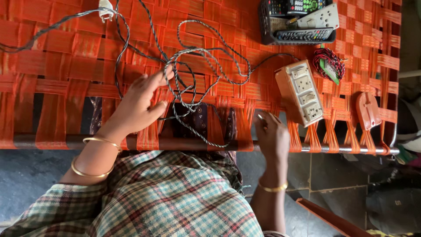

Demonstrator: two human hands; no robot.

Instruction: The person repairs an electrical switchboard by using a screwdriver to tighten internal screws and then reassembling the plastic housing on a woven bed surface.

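hands on twisted cable, woven cot surface

left hand [139, 102] lies flat, fingers spread wide, pressing on the tangled black-and-white twisted electrical cable [193, 79] where it loops over the orange woven-strap cot [57, 57]. nothing gripped in it; fingertips touch the strands. two thin gold bangles [94, 153] on that wrist.

right hand [272, 134] is at the cot's near edge, by the metal frame bar [342, 149], fingers curled narrow; cannot tell if it pinches anything. just beside it, to the right: white-and-orange rectangular plastic socket board [302, 92], tilted. the cable runs toward that board; its white plug [105, 10] lies at the far edge, well apart.

far right: black plastic basket holding remote controls [268, 33], small red-and-black wire coil [328, 61], orange plastic piece [367, 110].
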